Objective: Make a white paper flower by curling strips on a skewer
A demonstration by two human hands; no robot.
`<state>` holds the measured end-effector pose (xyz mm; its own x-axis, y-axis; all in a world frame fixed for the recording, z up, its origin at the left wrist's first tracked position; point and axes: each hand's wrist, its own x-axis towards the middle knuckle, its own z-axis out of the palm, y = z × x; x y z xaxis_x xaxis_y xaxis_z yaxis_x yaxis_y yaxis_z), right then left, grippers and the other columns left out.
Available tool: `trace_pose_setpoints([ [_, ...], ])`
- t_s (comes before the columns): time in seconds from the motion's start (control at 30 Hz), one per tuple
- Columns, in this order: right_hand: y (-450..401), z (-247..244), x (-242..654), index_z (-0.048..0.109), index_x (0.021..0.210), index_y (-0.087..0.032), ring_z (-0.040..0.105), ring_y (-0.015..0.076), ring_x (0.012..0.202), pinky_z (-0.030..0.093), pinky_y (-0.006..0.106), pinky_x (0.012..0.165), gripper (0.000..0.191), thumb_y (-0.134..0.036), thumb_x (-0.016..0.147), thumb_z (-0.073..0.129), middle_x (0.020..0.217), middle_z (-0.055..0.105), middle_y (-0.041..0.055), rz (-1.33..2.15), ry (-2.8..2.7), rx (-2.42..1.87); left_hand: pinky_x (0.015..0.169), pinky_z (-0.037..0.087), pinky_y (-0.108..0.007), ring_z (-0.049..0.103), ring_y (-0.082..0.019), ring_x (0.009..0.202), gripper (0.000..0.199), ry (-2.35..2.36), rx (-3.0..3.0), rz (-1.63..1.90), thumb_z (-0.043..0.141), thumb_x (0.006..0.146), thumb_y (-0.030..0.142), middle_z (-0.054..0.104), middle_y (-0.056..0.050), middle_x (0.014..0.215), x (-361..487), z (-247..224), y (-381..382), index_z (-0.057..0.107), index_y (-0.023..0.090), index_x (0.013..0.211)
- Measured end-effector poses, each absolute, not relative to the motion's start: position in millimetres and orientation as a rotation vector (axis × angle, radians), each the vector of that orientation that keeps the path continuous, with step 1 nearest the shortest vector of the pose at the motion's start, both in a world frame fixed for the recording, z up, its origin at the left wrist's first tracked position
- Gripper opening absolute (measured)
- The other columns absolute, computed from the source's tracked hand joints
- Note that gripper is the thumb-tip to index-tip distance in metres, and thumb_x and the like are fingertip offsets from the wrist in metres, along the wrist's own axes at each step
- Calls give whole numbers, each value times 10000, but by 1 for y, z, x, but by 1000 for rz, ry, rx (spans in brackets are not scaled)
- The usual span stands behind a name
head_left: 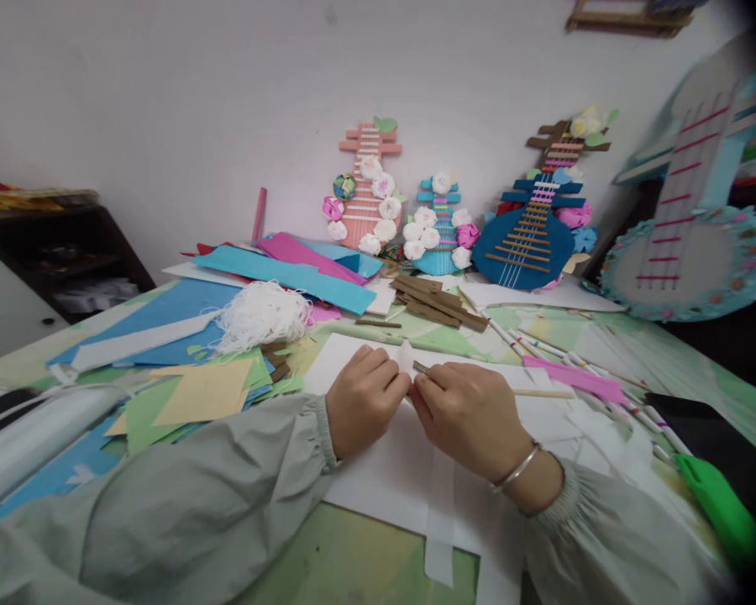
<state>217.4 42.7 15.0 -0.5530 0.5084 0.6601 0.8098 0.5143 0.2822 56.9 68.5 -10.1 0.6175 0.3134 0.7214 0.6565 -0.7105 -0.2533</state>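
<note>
Over a white board [378, 496] in the middle of the table, my two hands meet fingertip to fingertip. My left hand [366, 402] is closed, pinching a small pale paper piece [406, 356] that sticks up between the hands. My right hand [472, 413], with a silver bracelet at the wrist, is closed round a thin stick whose dark tip [421, 368] points toward the paper. A light wooden stick [545, 393] shows to the right of that hand. A translucent white strip [439, 521] hangs over the board's front edge.
Paper instrument models [529, 239] lean on the wall behind. White string [265, 315], coloured paper [205, 391] and blue sheets lie at the left. Brown strips [438, 298] are at the back. At the right are striped sticks, a pink strip [573, 380] and a green object [718, 504].
</note>
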Motion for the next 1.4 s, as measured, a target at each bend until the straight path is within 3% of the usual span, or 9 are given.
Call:
trace_pose_setpoints([
  [0.27, 46, 12, 219, 544, 572, -175, 456, 150, 548, 257, 317, 550, 214, -154, 782, 584, 542, 536, 12, -861, -2271, -976, 660, 348, -331, 460, -180, 664, 264, -810, -2494, -1041, 369, 809, 39, 522, -48, 613, 56, -9, 70, 522, 157, 629],
  [0.37, 44, 20, 222, 629, 823, -153, 534, 184, 716, 351, 326, 638, 63, -144, 801, 570, 751, 640, 53, -850, -2203, -836, 647, 357, -312, 474, -170, 658, 227, -942, -2571, -1184, 420, 788, 53, 544, -42, 614, 53, -7, 77, 543, 151, 624],
  [0.47, 43, 27, 227, 591, 1041, -155, 526, 231, 934, 396, 383, 791, 243, -131, 799, 568, 995, 635, 98, -709, -2062, -719, 648, 377, -284, 516, -158, 681, 99, -1316, -2681, -1472, 540, 723, 85, 600, -32, 666, 49, -6, 87, 599, 141, 668],
  [0.53, 46, 26, 230, 574, 1021, -161, 520, 219, 921, 409, 387, 793, 219, -112, 811, 535, 975, 609, 101, -552, -1964, -754, 640, 397, -265, 529, -138, 640, 19, -1642, -2789, -1752, 622, 658, 120, 606, -12, 639, 46, -7, 94, 610, 134, 654],
  [0.67, 64, 10, 237, 554, 910, -168, 527, 197, 864, 423, 357, 759, 109, -131, 838, 481, 888, 588, 81, -260, -1895, -892, 499, 358, -219, 477, -94, 496, 227, -2028, -2884, -2385, 747, 550, 253, 562, 13, 536, 44, -12, 102, 571, 120, 600],
  [0.8, 83, -7, 243, 560, 845, -176, 528, 166, 749, 417, 306, 677, 95, -182, 840, 466, 807, 597, 44, 1, -1826, -1077, 474, 367, -210, 490, -85, 467, 304, -2170, -2747, -2810, 814, 451, 244, 577, 11, 513, 47, -17, 101, 567, 118, 577],
  [1.03, 95, -21, 249, 579, 812, -178, 532, 144, 666, 406, 276, 636, 155, -287, 829, 469, 771, 612, 18, 401, -1781, -1294, 487, 402, -209, 518, -81, 479, 305, -2120, -2688, -3072, 840, 437, 194, 588, 13, 537, 47, -17, 101, 594, 112, 599],
  [1.27, 98, -25, 248, 586, 792, -181, 539, 150, 672, 399, 276, 634, 174, -310, 824, 474, 733, 618, 16, 504, -1832, -1341, 495, 409, -215, 524, -86, 489, 314, -2099, -2660, -3131, 842, 435, 189, 584, 11, 543, 47, -19, 101, 584, 112, 596],
  [1.4, 92, -18, 246, 552, 689, -180, 504, 137, 636, 389, 268, 614, 135, -248, 800, 514, 672, 581, 6, 355, -1838, -1232, 501, 393, -212, 518, -85, 497, 330, -2073, -2661, -3104, 846, 427, 212, 589, 12, 547, 49, -20, 102, 573, 117, 586],
])
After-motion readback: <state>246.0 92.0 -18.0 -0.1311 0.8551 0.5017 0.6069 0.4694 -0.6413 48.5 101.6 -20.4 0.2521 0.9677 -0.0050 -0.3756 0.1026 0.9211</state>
